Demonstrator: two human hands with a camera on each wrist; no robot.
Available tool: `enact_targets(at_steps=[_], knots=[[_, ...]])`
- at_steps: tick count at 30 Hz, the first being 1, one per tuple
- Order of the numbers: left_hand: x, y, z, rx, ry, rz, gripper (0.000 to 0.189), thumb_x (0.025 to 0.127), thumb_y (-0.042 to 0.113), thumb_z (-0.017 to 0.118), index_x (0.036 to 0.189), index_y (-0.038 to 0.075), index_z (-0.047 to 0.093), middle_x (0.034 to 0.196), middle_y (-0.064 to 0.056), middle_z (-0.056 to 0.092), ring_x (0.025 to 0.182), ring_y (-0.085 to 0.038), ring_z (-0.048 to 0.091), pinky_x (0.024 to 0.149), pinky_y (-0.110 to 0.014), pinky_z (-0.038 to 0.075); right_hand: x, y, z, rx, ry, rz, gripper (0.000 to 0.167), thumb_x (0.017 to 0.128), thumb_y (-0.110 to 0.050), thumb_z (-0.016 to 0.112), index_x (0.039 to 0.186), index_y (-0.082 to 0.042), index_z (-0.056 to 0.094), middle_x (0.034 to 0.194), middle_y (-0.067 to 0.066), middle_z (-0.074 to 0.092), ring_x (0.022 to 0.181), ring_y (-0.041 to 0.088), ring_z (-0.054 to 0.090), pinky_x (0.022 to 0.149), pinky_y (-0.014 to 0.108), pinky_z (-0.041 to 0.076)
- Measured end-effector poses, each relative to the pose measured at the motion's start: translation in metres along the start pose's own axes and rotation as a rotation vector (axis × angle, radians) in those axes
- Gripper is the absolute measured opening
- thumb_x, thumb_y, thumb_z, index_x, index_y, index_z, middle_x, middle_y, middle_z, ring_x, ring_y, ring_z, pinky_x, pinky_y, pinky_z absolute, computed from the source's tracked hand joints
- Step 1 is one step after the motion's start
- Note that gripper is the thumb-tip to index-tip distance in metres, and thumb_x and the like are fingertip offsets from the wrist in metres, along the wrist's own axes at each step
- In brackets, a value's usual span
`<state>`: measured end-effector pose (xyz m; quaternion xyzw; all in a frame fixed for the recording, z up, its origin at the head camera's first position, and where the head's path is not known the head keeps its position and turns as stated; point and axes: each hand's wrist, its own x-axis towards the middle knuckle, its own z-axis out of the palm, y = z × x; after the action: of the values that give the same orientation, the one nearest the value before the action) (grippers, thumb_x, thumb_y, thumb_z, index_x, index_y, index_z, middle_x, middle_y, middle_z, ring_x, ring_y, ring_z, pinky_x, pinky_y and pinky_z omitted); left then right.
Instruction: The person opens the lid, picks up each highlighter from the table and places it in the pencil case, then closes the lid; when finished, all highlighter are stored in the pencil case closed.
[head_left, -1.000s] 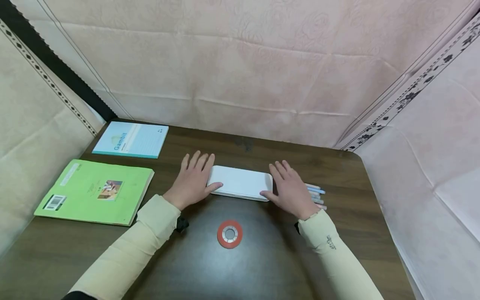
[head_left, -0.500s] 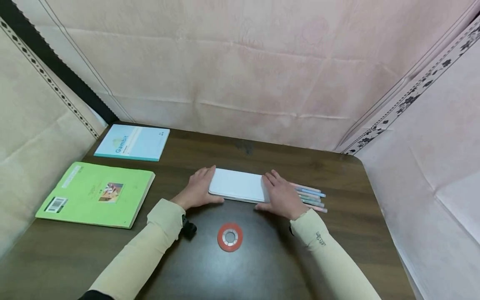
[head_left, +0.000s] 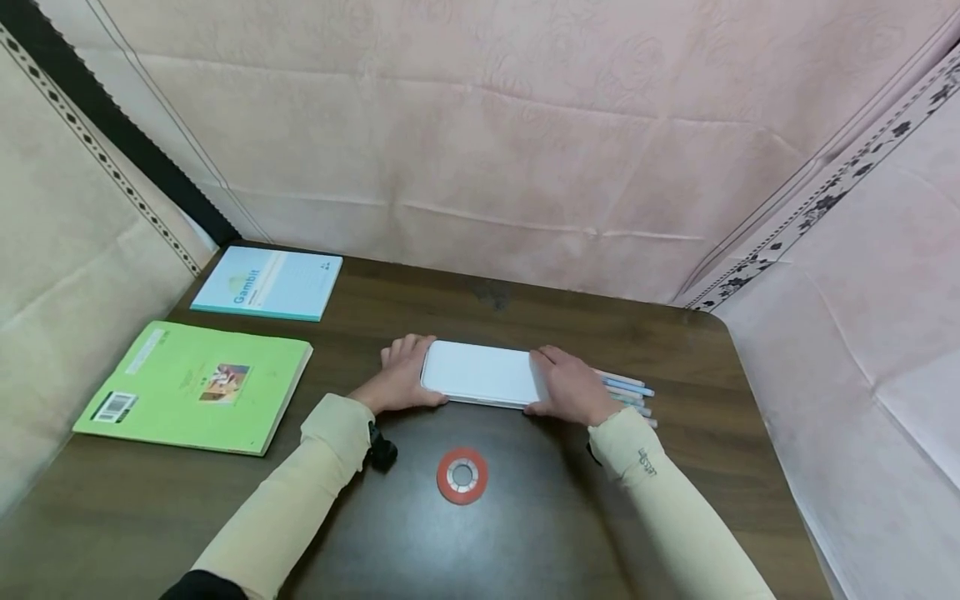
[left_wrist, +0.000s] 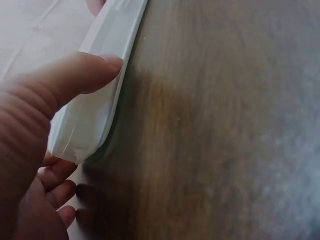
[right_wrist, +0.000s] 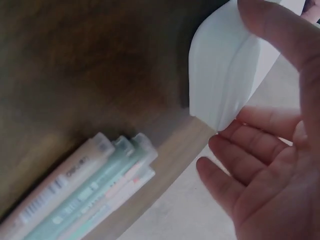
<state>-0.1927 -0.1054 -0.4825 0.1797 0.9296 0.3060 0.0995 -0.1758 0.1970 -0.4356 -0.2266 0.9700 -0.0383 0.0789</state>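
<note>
A flat white box [head_left: 483, 374] with rounded corners, perhaps a pencil case, lies lengthwise across the middle of the table. My left hand [head_left: 401, 375] grips its left end, thumb along the near side and fingers behind. At the other end my right hand [head_left: 572, 387] holds the box between thumb and fingers. In the left wrist view the left thumb [left_wrist: 90, 75] presses on the box's side wall. The right wrist view shows the box's rounded end [right_wrist: 220, 65] between thumb and fingers. Whether the box is raised off the table cannot be told.
Several pastel pens [head_left: 630, 392] lie just right of the right hand. A red-rimmed tape roll [head_left: 450, 483] sits nearer on the table [head_left: 720, 467]. To the left are a green book [head_left: 172, 383] and a light-blue notebook [head_left: 292, 279]. Cloth walls [head_left: 487, 167] enclose the table.
Both hands have gone from spread fingers beside the box's ends to gripping those ends. The box stays in about the same place, and the books, pens and tape roll have not moved.
</note>
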Motion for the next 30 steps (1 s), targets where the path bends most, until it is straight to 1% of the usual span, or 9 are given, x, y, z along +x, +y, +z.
enact_targets(at_steps=[4,6,12,16,21,24,27,28,30], knots=[[0.001,-0.002,-0.001,-0.004,0.006,0.005,0.099,0.072,0.043,0.082,0.146,0.002,0.031,0.137,-0.019,0.038,0.120,-0.035,0.030,0.091,-0.048,0.022,0.005,0.003,-0.004,0.028,-0.049,0.012,0.091,0.076,-0.053,0.080,0.144,-0.003,0.046,0.147,0.017,0.049,0.130,0.032,0.052,0.108,0.047,0.041],[0.001,-0.003,-0.002,-0.011,0.008,0.006,0.098,0.072,0.042,0.083,0.145,0.002,0.032,0.137,-0.019,0.038,0.120,-0.035,0.030,0.091,-0.048,0.022,0.007,0.004,-0.008,0.026,-0.066,0.007,0.090,0.075,-0.053,0.080,0.144,-0.004,0.047,0.146,0.017,0.050,0.127,0.032,0.054,0.106,0.048,0.043],[0.003,-0.007,-0.001,0.014,0.016,0.003,0.097,0.072,0.044,0.083,0.145,0.005,0.032,0.136,-0.018,0.039,0.121,-0.034,0.030,0.092,-0.047,0.022,0.014,0.005,-0.015,0.009,-0.102,-0.013,0.088,0.075,-0.055,0.079,0.142,-0.006,0.050,0.143,0.016,0.053,0.120,0.032,0.057,0.103,0.049,0.045],[0.006,-0.010,-0.001,0.015,0.031,0.015,0.096,0.071,0.045,0.083,0.144,0.005,0.033,0.137,-0.017,0.040,0.121,-0.033,0.030,0.092,-0.047,0.022,0.015,0.005,-0.019,0.006,-0.110,-0.030,0.087,0.074,-0.055,0.080,0.140,-0.005,0.052,0.141,0.017,0.054,0.118,0.033,0.059,0.102,0.049,0.047],[0.004,-0.013,0.002,-0.002,0.047,0.039,0.096,0.071,0.045,0.083,0.143,0.005,0.035,0.137,-0.018,0.041,0.121,-0.034,0.031,0.091,-0.048,0.022,0.017,0.010,-0.019,0.021,-0.100,-0.072,0.084,0.075,-0.055,0.079,0.139,-0.006,0.054,0.140,0.016,0.056,0.120,0.032,0.059,0.102,0.047,0.046],[0.002,-0.017,0.004,-0.005,0.051,0.042,0.097,0.071,0.045,0.084,0.144,0.005,0.034,0.138,-0.017,0.041,0.121,-0.033,0.031,0.091,-0.048,0.022,0.015,0.015,-0.018,0.058,-0.070,-0.124,0.080,0.076,-0.054,0.077,0.137,-0.006,0.057,0.137,0.016,0.059,0.120,0.031,0.061,0.100,0.045,0.048],[0.002,-0.019,0.006,-0.010,0.054,0.041,0.099,0.071,0.045,0.084,0.145,0.006,0.033,0.139,-0.017,0.041,0.122,-0.032,0.031,0.092,-0.047,0.022,0.011,0.021,-0.016,0.133,-0.032,-0.173,0.075,0.079,-0.051,0.076,0.135,-0.005,0.059,0.135,0.015,0.061,0.120,0.029,0.061,0.099,0.044,0.049],[0.003,-0.019,0.007,-0.012,0.052,0.042,0.099,0.071,0.045,0.084,0.145,0.006,0.033,0.139,-0.017,0.041,0.122,-0.032,0.031,0.092,-0.047,0.022,0.009,0.023,-0.015,0.161,-0.022,-0.177,0.074,0.079,-0.051,0.075,0.135,-0.005,0.060,0.135,0.014,0.061,0.121,0.029,0.061,0.099,0.044,0.049],[0.004,-0.018,0.007,-0.017,0.044,0.046,0.100,0.071,0.046,0.084,0.146,0.005,0.032,0.139,-0.017,0.041,0.122,-0.032,0.031,0.092,-0.048,0.022,0.003,0.028,-0.015,0.242,-0.002,-0.151,0.069,0.080,-0.051,0.075,0.132,-0.007,0.062,0.135,0.012,0.062,0.122,0.027,0.061,0.099,0.044,0.049]])
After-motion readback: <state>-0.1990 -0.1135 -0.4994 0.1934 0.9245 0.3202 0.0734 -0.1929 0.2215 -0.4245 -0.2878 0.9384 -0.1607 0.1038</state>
